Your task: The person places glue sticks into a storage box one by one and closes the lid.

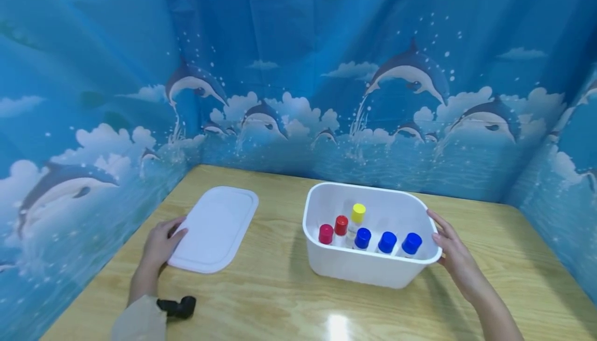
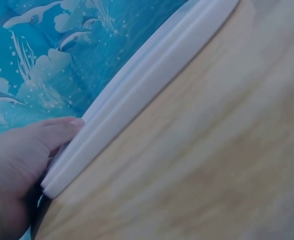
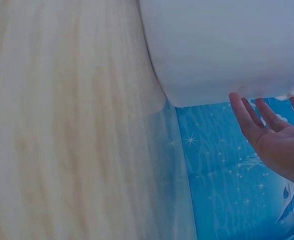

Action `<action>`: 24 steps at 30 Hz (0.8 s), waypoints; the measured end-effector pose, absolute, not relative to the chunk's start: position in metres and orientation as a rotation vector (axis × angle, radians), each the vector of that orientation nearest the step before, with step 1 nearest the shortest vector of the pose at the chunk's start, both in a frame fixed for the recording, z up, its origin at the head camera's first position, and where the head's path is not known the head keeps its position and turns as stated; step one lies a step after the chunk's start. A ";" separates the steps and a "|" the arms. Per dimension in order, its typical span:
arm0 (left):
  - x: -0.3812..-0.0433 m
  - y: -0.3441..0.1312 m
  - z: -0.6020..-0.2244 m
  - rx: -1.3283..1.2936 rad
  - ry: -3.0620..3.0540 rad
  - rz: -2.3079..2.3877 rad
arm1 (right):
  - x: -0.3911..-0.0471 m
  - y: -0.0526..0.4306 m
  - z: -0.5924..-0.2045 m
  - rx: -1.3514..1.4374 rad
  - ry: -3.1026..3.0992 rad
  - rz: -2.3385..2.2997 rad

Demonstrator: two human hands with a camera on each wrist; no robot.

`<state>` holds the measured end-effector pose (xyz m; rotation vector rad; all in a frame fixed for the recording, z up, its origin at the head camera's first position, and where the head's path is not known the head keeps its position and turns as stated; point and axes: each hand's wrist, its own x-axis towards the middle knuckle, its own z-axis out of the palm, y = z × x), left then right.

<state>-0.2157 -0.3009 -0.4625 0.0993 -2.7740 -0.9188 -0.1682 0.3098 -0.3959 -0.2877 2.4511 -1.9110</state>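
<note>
In the head view my left hand rests at the left edge of a white rounded lid lying on the table. From the left wrist view, the fingertips of my left hand touch the rim of the lid. My right hand is at the right end of a white plastic tub, with fingertips at its rim. Fairly straight fingers of that right hand touch the tub's wall. Inside the tub stand bottles with blue caps, red caps and a yellow cap.
A wooden table carries the lid at left and the tub right of centre. Behind and at both sides hangs a blue curtain printed with dolphins. A black device sits at the left wrist by the sleeve.
</note>
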 end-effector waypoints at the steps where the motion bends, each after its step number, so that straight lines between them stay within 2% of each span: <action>1: -0.216 -0.300 -0.462 0.109 -2.785 -0.921 | -0.168 0.310 -0.396 -0.283 2.447 -1.911; 12: -0.219 -0.292 -0.461 0.265 -2.828 -0.885 | -0.169 0.310 -0.397 -0.286 2.449 -1.913; 24: -0.222 -0.290 -0.462 0.217 -2.732 -0.850 | -0.169 0.311 -0.398 -0.309 2.474 -1.902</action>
